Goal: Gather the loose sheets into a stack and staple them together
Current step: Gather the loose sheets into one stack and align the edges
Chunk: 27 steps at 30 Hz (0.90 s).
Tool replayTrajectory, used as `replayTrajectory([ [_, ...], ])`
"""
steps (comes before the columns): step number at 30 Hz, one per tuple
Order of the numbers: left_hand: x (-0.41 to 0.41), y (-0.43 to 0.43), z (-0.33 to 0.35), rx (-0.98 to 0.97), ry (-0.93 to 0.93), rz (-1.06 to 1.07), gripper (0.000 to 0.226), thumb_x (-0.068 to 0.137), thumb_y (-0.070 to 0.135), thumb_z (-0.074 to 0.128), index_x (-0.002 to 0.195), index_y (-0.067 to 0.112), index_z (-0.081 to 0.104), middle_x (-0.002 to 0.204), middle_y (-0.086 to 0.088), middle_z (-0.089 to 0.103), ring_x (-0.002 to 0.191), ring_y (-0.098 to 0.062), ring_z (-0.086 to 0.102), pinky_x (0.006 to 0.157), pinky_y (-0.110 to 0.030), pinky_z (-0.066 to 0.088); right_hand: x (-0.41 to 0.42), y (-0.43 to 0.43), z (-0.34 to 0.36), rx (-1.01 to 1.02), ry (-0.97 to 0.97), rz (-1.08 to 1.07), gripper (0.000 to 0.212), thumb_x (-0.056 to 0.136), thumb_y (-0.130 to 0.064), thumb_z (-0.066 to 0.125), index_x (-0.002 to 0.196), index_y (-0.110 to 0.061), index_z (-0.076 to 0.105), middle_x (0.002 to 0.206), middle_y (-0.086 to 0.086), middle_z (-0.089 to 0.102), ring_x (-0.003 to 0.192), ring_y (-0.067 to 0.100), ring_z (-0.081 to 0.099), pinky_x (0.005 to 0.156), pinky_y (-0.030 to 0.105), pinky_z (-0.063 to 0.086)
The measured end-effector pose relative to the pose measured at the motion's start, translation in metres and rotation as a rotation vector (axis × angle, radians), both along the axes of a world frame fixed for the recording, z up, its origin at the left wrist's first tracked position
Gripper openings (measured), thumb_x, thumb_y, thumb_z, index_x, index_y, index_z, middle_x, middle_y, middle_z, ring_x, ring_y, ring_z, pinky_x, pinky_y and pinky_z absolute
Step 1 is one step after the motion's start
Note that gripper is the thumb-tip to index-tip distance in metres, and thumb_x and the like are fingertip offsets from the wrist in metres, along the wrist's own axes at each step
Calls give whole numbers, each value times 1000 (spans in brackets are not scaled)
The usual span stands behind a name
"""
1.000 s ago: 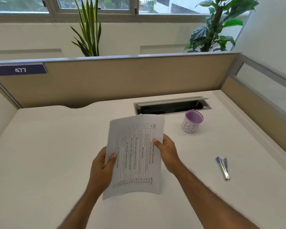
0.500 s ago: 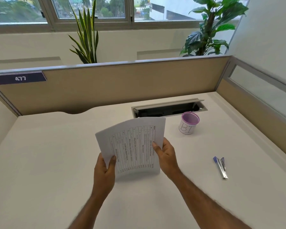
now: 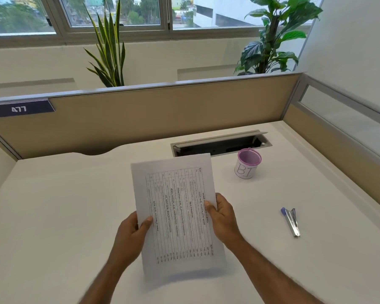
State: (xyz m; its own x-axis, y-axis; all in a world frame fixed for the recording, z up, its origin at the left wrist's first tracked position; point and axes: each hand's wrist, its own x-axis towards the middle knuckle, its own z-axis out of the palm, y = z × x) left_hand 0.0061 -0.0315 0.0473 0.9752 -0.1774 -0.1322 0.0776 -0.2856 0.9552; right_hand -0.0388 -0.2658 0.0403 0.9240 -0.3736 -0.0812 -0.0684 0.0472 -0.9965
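Note:
I hold a stack of white printed sheets (image 3: 176,213) with a table on the top page, lifted above the white desk (image 3: 53,216). My left hand (image 3: 131,234) grips the stack's left edge, thumb on top. My right hand (image 3: 223,218) grips the right edge, thumb on the page. The sheets look aligned; how many there are I cannot tell. A small silver stapler with a blue end (image 3: 291,221) lies on the desk to the right of my right hand, apart from it.
A purple-rimmed cup marked "BI" (image 3: 247,164) stands behind the sheets to the right. An open cable slot (image 3: 222,144) is cut into the desk behind it. Beige partition walls (image 3: 162,110) close off the back and right sides.
The stack was tipped up and skewed half a second ago; now it is lowered, flatter and squared between both hands. The stapler and cup have not moved.

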Motion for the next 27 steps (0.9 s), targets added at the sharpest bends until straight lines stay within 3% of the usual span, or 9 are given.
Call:
replayTrajectory([
  [2, 0, 1, 0, -41, 51, 0, 15, 93, 16, 58, 103, 21, 68, 102, 0, 76, 87, -15, 74, 65, -24, 60, -6, -3, -3, 20, 39, 3, 19, 97, -7, 52, 103, -23, 61, 106, -1, 73, 97, 15, 72, 80, 26, 60],
  [5, -3, -6, 1, -60, 62, 140, 33, 90, 15, 63, 122, 14, 54, 122, -7, 64, 97, -19, 68, 83, -40, 57, -17, -7, -8, 51, 104, 24, 20, 97, -7, 53, 103, -23, 63, 104, -1, 75, 96, 15, 73, 84, 29, 60],
  [9, -2, -21, 20, 293, -471, 343, 56, 86, 20, 68, 134, 8, 43, 136, -13, 49, 125, -27, 46, 110, -47, 37, -34, -7, -14, 41, 175, 78, 19, 97, -10, 54, 105, -24, 64, 105, -3, 75, 95, 14, 73, 83, 29, 60],
  [15, 18, -69, 49, 745, -590, -239, 62, 93, 49, 33, 147, 18, 35, 150, -4, 45, 141, -20, 37, 122, -47, 16, -52, -5, -18, 50, 179, 168, 20, 97, -13, 54, 116, -16, 62, 110, 6, 74, 97, 22, 73, 86, 45, 60],
  [17, 24, -78, 53, 778, -578, -310, 53, 95, 49, 27, 134, 21, 50, 134, -1, 59, 125, -18, 52, 114, -43, 30, -57, -5, -16, 59, 167, 174, 20, 97, -13, 53, 115, -17, 62, 110, 7, 74, 96, 23, 73, 85, 45, 61],
  [18, 27, -79, 54, 763, -575, -340, 46, 95, 47, 27, 118, 22, 58, 114, 0, 68, 105, -16, 61, 97, -37, 42, -60, -6, -15, 66, 166, 170, 20, 97, -14, 53, 115, -17, 62, 110, 7, 74, 96, 23, 74, 84, 45, 61],
  [20, 28, -81, 53, 748, -565, -379, 35, 98, 44, 28, 89, 25, 56, 81, 4, 65, 69, -13, 58, 65, -30, 38, -65, -9, -18, 67, 172, 172, 18, 97, -15, 54, 113, -17, 62, 108, 7, 74, 95, 24, 74, 83, 45, 61],
  [24, 28, -81, 41, 751, -552, -421, 29, 100, 40, 32, 89, 24, 54, 77, 6, 62, 68, -14, 55, 55, -23, 33, -69, -26, -25, 65, 174, 196, 17, 95, -23, 58, 107, -13, 64, 103, 7, 75, 94, 22, 73, 86, 41, 59],
  [27, 29, -80, 37, 752, -573, -435, 31, 100, 40, 33, 91, 23, 56, 80, 5, 63, 70, -15, 56, 56, -24, 33, -65, -61, -35, -156, 194, -53, 10, 89, -24, 67, 91, -14, 67, 86, 3, 71, 82, 17, 66, 81, 26, 53],
])
